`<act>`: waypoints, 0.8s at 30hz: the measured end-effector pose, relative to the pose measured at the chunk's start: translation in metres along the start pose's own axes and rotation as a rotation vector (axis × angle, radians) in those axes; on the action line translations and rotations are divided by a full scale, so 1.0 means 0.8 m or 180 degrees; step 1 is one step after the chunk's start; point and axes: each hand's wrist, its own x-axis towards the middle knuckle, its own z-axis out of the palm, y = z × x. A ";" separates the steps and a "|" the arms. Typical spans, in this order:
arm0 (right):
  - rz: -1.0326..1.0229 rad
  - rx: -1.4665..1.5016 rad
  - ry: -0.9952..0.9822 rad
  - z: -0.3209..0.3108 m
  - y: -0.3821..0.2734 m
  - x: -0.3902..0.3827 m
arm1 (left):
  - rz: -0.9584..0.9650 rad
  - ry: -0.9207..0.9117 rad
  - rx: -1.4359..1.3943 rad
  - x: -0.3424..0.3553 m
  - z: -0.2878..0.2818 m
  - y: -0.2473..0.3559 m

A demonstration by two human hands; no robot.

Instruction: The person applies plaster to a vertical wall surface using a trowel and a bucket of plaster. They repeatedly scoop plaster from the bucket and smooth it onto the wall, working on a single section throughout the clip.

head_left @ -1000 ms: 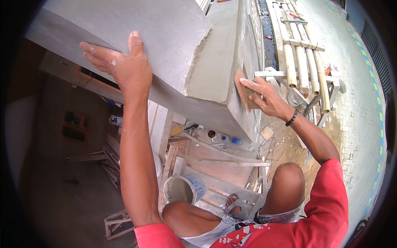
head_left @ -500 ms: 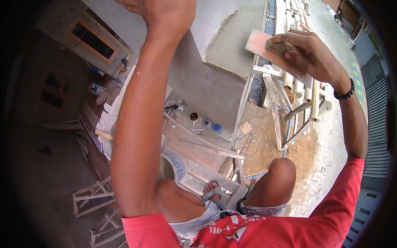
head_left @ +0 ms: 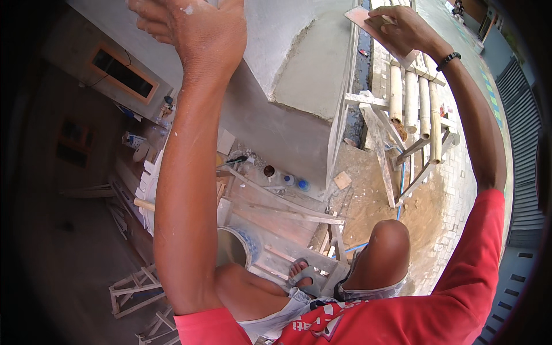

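Note:
My right hand is closed around the wooden handle of a plastering float. Its flat pinkish plate is close to the outer edge of a wall corner; contact cannot be made out. Beside it lies a patch of damp grey plaster, rough along its border with the smoother grey wall. My left hand is raised at the top edge, in front of the wall's upper left part. Its fingers look bent, but the picture cuts them off and hides whatever they hold.
Bamboo poles lie on a wooden trestle at right. Below are a bucket, planks, a dark-filled cup and blue-topped containers. My sandalled foot rests on slats. More wooden trestles stand at lower left.
My right hand has moved up with the float, along the wall's edge. My left hand has shifted left and slightly down in the picture. The view itself has shifted a little.

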 end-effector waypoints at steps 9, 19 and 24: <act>0.1700 0.3706 0.0947 0.050 -0.184 -0.112 | 0.0197 0.0057 0.0115 0.004 0.002 -0.016; 0.2195 0.4520 0.0629 0.111 -0.204 -0.156 | 0.0000 -0.0879 0.0265 0.021 -0.020 -0.009; 0.1692 0.4138 0.0502 0.097 -0.191 -0.107 | -0.0160 -0.0968 0.0293 0.020 -0.018 -0.019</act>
